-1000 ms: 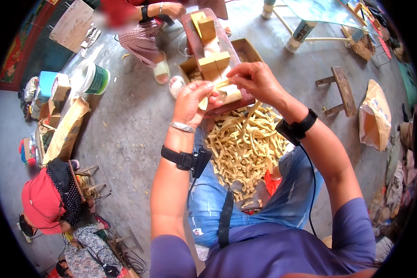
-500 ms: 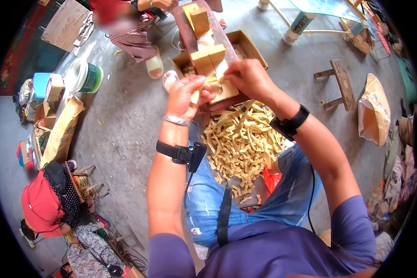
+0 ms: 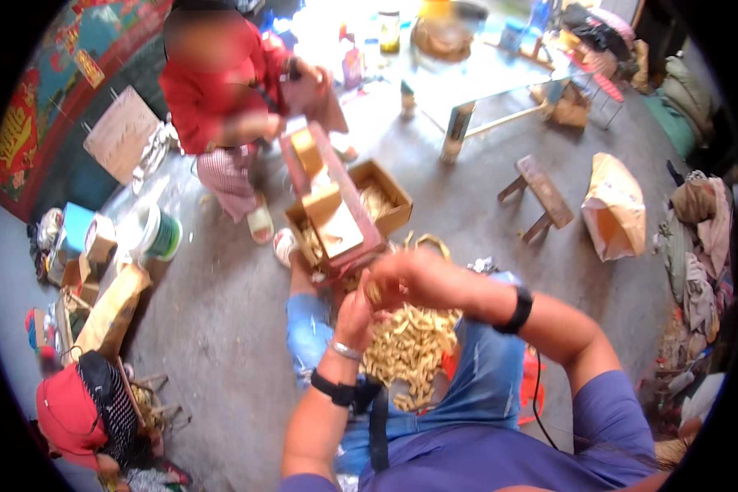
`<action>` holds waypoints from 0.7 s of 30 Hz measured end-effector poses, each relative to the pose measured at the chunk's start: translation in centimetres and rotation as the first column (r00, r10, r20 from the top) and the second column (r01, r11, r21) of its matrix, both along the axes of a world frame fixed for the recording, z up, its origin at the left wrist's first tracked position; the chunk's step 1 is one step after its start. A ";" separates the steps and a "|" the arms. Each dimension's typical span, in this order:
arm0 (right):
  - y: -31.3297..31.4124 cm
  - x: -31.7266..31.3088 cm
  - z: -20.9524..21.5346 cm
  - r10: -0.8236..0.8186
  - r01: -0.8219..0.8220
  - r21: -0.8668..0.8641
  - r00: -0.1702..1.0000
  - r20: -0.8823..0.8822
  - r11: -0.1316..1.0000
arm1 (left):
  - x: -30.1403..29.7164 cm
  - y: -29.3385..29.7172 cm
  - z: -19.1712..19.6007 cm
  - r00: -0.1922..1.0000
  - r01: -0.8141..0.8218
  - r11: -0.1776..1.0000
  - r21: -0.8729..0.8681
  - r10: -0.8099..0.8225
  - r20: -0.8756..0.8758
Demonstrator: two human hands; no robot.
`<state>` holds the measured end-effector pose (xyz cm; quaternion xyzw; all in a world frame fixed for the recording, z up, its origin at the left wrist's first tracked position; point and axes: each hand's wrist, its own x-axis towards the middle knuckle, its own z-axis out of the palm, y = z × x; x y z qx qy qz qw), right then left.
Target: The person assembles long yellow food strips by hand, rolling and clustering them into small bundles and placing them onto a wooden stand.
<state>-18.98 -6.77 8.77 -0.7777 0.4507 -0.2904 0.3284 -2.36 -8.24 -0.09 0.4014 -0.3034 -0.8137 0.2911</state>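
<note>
My left hand [image 3: 355,318] and my right hand [image 3: 408,279] meet over my lap, just short of the bench. Between them shows a small pale yellow piece [image 3: 375,292], mostly hidden by my fingers. My left fingers are closed around it. The right hand is blurred, its fingers curled toward the left ones. Below them, a pile of pale yellow strips [image 3: 410,353] lies between my legs. Just beyond stands a narrow reddish-brown bench [image 3: 355,193], bearing a pale board [image 3: 340,233] and upright wooden blocks [image 3: 321,199].
A cardboard box [image 3: 397,218] with pale pieces stands beside the bench. At its far end sits a person in red [image 3: 213,98]. A small wooden stool [image 3: 545,193] and a paper sack [image 3: 613,205] are at right. A white-green bucket [image 3: 157,232] stands left, above another person [image 3: 70,406].
Both hands have drawn back from the board toward my lap and come together. My view has tilted up, showing more of the far person and the glass table.
</note>
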 end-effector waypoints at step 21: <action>21.2 4.2 -1.8 -0.105 0.186 -0.043 0.713 0.693 0.982 | 4.7 15.0 9.8 0.774 0.432 0.578 -0.692 0.157 0.614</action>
